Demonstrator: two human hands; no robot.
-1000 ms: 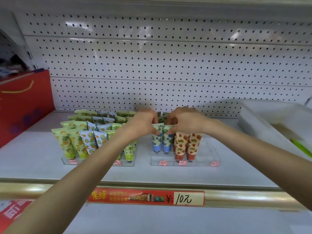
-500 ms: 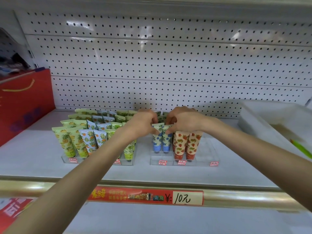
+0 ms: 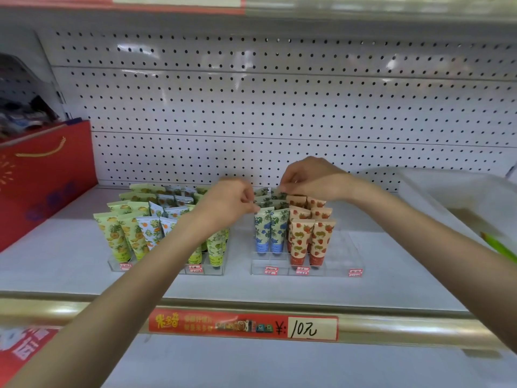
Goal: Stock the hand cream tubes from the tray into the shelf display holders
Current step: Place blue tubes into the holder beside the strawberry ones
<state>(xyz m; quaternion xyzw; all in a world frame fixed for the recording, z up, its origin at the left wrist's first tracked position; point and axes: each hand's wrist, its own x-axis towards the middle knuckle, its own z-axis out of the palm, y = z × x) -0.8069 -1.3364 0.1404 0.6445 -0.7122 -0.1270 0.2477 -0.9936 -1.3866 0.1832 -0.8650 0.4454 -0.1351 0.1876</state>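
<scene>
Two long bare forearms, slim wrists, bare left hand (image 3: 229, 200), bare right hand (image 3: 310, 177), arms uncovered to the frame edges

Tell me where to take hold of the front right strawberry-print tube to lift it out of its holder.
Pinch the wide, flat crimped top edge of the front right strawberry-print hand cream tube, coming straight down from above. It stands cap-down in the clear acrylic holder, with a matching tube tight on its left and more behind, so only the top is free.
</scene>
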